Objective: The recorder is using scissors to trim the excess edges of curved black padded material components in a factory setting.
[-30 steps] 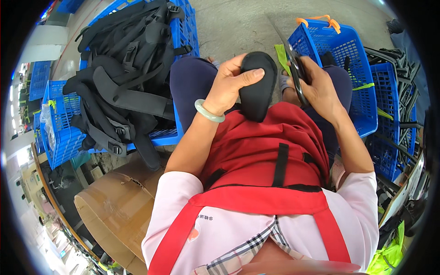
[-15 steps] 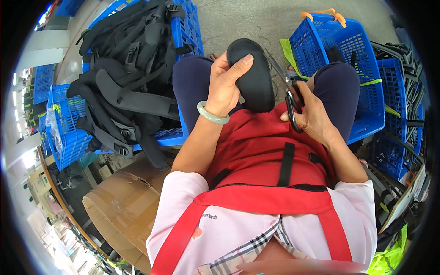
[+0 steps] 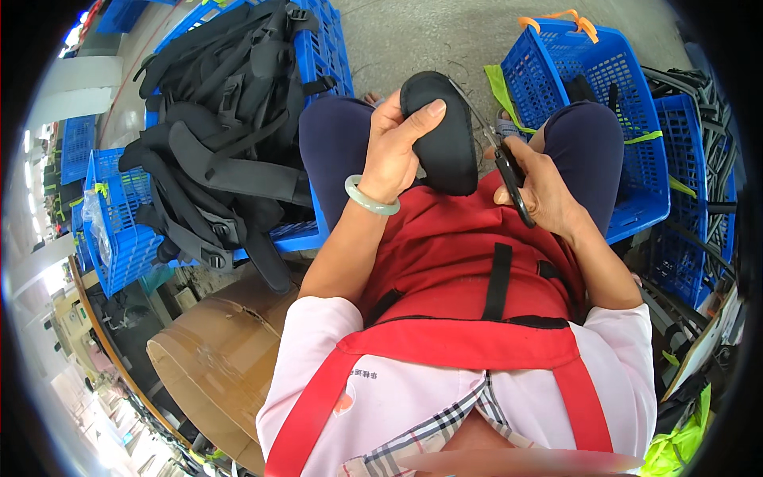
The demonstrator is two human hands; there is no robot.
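My left hand (image 3: 395,149) is closed on a black padded strap (image 3: 443,143), its thumb pressed on the upper face near the rounded top. The strap's lower end hangs against my red apron (image 3: 445,246). In my right hand (image 3: 542,184) is a pair of black-handled scissors (image 3: 509,165), my fingers wrapped round the handles. Their metal blades point up and left, along the right edge of the strap. Whether the blade tips touch that edge I cannot tell.
A blue crate (image 3: 327,48) at the left is heaped with black padded straps (image 3: 226,127). Another blue crate (image 3: 548,75) with orange ties stands at the right, beside more crates of dark strips (image 3: 719,159). A cardboard box (image 3: 214,350) lies at the lower left.
The scissors have turned slightly, their handles shifting right and the blades closing together more. My left hand and the padded strap have moved slightly right.
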